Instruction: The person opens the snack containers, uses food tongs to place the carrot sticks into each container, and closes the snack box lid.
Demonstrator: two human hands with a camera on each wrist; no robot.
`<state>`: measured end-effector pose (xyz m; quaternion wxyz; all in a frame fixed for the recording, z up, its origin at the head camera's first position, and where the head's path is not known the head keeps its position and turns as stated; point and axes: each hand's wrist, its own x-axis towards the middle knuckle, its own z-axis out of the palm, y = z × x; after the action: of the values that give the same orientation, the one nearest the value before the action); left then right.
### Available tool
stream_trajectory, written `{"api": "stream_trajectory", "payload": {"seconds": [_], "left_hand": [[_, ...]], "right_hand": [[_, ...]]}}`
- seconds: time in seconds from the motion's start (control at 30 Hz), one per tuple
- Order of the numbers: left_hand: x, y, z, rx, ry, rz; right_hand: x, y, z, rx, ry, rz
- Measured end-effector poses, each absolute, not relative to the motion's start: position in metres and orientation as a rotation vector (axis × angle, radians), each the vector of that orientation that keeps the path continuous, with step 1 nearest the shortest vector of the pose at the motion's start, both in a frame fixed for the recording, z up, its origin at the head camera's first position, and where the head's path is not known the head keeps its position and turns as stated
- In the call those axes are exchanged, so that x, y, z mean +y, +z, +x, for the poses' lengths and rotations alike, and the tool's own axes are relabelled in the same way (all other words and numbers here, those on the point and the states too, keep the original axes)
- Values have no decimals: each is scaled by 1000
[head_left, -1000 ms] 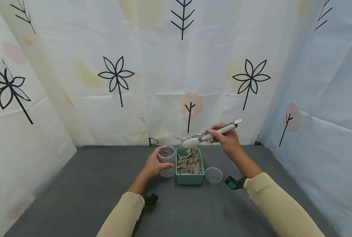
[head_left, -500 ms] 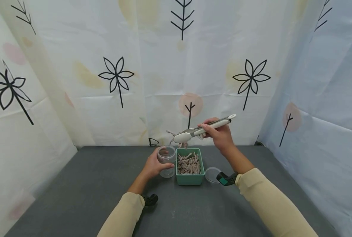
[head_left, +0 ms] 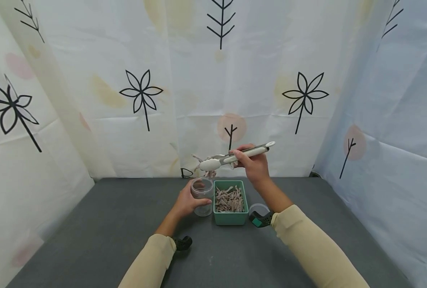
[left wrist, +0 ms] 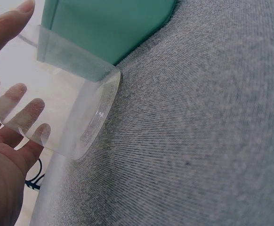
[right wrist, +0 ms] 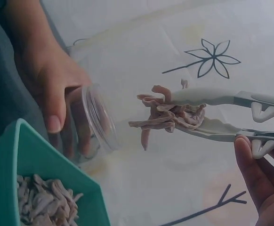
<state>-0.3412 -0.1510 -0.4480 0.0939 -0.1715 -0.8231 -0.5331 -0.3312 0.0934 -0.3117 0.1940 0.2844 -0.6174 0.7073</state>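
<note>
while hands (head_left: 185,201) (head_left: 254,167) hold jar (head_left: 202,191) and tongs (head_left: 229,159), limp strips (right wrist: 167,114) between tips

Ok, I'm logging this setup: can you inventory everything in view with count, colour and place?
table: 1, dark grey, foreground
backdrop: apparently 1, printed white, behind table
box: 1, green, on table
jar: 1, clear, left of box
lid: 1, clear, right of box
tongs: 1, white-grey, near jar mouth
strips: many, greyish, in box and tongs
sleeves: 2, cream, foreground
wrist straps: 2, black, at sleeve ends
left hand: 1, bare, around jar
right hand: 1, bare, gripping tongs
</note>
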Motion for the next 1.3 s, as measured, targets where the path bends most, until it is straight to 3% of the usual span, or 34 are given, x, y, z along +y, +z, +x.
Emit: {"api": "stream_trajectory", "payload": {"seconds": [0.9, 1.3], "left_hand": [[-150, -446, -339, -2475, -1541, -404], [-149, -446, -341, -2498, -1534, -390]], "right_hand": [[75, -371, -312, -1655, 1993, 740], [82, -379, -307, -1703, 1941, 786]]}}
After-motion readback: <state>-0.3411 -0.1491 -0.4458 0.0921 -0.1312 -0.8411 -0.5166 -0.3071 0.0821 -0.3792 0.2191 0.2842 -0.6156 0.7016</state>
